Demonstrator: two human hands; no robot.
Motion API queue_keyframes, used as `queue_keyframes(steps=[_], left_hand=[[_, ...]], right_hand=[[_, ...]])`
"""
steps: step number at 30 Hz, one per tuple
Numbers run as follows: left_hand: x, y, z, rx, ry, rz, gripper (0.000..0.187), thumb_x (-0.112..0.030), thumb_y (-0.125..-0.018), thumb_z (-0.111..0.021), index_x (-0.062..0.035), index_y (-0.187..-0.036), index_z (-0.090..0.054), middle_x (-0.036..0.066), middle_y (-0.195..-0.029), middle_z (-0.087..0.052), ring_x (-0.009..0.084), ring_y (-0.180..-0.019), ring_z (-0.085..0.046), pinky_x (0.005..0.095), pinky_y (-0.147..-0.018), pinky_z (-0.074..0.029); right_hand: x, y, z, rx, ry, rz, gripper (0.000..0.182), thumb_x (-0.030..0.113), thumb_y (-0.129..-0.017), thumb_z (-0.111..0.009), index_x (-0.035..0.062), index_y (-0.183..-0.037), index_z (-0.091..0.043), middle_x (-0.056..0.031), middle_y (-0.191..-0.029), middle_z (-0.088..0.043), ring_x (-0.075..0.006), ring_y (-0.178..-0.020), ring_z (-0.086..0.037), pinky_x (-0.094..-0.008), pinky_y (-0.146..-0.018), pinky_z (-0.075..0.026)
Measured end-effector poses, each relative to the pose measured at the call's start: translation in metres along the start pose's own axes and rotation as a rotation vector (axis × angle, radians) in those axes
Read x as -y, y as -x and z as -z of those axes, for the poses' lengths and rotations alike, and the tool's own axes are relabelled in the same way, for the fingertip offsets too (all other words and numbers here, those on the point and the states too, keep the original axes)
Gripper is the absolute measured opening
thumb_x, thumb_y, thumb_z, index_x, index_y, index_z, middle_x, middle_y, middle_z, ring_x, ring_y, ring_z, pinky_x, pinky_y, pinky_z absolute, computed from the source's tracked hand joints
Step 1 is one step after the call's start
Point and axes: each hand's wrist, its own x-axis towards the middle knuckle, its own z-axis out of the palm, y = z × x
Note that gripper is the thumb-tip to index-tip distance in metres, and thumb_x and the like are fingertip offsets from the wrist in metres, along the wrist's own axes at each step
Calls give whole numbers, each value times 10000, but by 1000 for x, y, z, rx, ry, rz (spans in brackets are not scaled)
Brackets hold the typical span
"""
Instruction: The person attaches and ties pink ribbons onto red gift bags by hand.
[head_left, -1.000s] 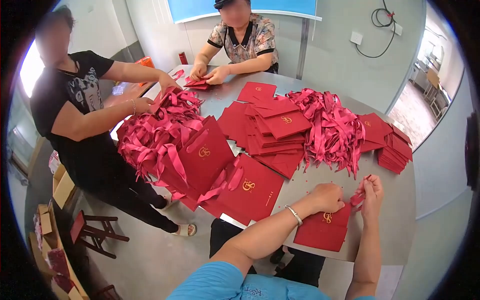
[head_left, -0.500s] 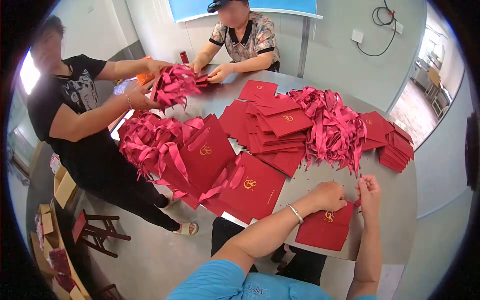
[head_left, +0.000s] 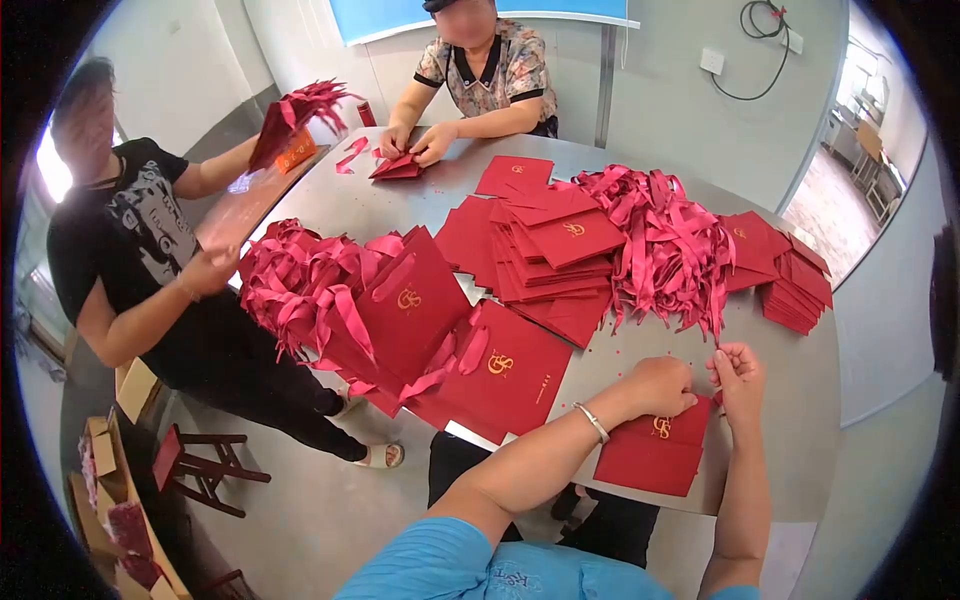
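Both hands sit close together, left hand (head_left: 660, 385) and right hand (head_left: 740, 375) pinching the top edge of a flat red bag (head_left: 655, 452). It lies on the grey table (head_left: 780, 400), near heaped ribbons (head_left: 665, 245).

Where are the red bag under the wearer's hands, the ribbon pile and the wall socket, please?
Red bag (head_left: 650, 460): head view, its flat front.
Ribbon pile (head_left: 665, 245): head view, middle of the heap.
Wall socket (head_left: 712, 61): head view, its faceplate.

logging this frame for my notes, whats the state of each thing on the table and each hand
left hand: closed, pressing on the flat red bag
right hand: fingers pinched at the bag's top edge
flat red bag: folded flat at the table edge
ribbon pile: loose, tangled
stacked bags: flat, unstrung
finished bags: ribbon handles fitted, heaped
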Motion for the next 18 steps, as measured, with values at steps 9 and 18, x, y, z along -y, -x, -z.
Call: queue_keyframes(steps=[9, 18], left_hand=[[7, -4, -1, -28, 114, -11, 249, -291, -764, -690, -45, -726, -677, 166, -703, -651, 327, -691, -644, 423, -648, -492], [3, -4, 2, -76, 214, 29, 265, -289, -742, -692, -31, -700, -648, 169, -690, -642, 329, -679, -635, 423, -633, -485]], right_hand=[[1, 3, -1, 27, 29, -18, 81, 74, -898, -616, 23, -959, -603, 2, -750, -616, -39, -646, -552, -186, -549, -431], [-4, 5, -7, 111, 82, 111, 50, 11, -883, -597, -2, -931, -607, 11, -744, -607, -40, -669, -549, -198, -607, -446]])
